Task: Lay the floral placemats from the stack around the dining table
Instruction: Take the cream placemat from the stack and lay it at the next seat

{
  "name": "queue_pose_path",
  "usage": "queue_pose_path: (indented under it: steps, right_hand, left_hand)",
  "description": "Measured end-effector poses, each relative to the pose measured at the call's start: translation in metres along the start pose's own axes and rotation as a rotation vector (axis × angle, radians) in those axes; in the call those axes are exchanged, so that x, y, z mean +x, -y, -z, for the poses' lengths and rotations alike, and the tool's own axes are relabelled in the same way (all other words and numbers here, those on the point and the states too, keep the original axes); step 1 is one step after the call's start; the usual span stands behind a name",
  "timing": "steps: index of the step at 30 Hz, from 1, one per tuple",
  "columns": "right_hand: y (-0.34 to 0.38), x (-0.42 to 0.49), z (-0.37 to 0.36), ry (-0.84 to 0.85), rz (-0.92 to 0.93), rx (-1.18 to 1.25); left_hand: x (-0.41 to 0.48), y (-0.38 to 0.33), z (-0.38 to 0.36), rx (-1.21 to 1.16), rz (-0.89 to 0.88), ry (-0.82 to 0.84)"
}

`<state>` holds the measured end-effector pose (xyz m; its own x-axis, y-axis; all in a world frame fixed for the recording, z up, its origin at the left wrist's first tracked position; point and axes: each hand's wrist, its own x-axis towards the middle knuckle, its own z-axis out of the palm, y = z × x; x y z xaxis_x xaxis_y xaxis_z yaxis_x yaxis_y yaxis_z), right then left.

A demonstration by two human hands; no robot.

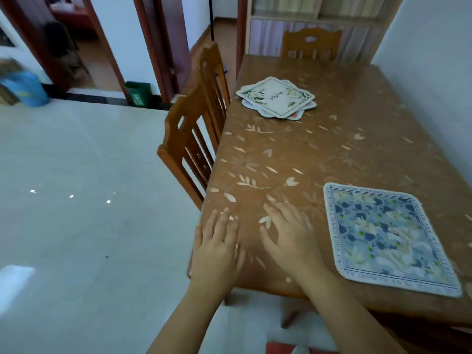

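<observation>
Both hands, left [217, 254] and right [291, 238], hovered empty with fingers spread over the bench [332, 149], between a blue mat [388, 238] and the stack [277, 98].

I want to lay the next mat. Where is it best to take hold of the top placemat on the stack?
Probably the top placemat by its near corner, which overhangs the skewed mats beneath, approaching from the near side, where both empty hands are.
</observation>
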<state>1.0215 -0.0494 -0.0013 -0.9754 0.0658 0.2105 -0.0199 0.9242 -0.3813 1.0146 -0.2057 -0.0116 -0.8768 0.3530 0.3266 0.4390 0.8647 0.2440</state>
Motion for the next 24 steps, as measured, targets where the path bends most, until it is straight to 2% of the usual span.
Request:
queue_pose_path:
  steps: [7, 14, 19, 24]
  right_hand:
    - [0.095, 0.022, -0.029, 0.049, 0.033, 0.003]
    - [0.15, 0.067, -0.051, 0.036, 0.107, -0.01]
    - [0.172, 0.126, -0.076, 0.049, 0.067, 0.005]
    - [0.17, 0.208, -0.091, -0.017, -0.055, -0.04]
  left_hand:
    - [-0.004, 0.079, 0.039, 0.023, 0.073, -0.031]
    - [0.014, 0.14, 0.054, 0.005, 0.147, -0.076]
    - [0.052, 0.191, 0.052, 0.033, 0.119, -0.066]
    - [0.133, 0.247, 0.047, 0.084, 0.05, -0.027]
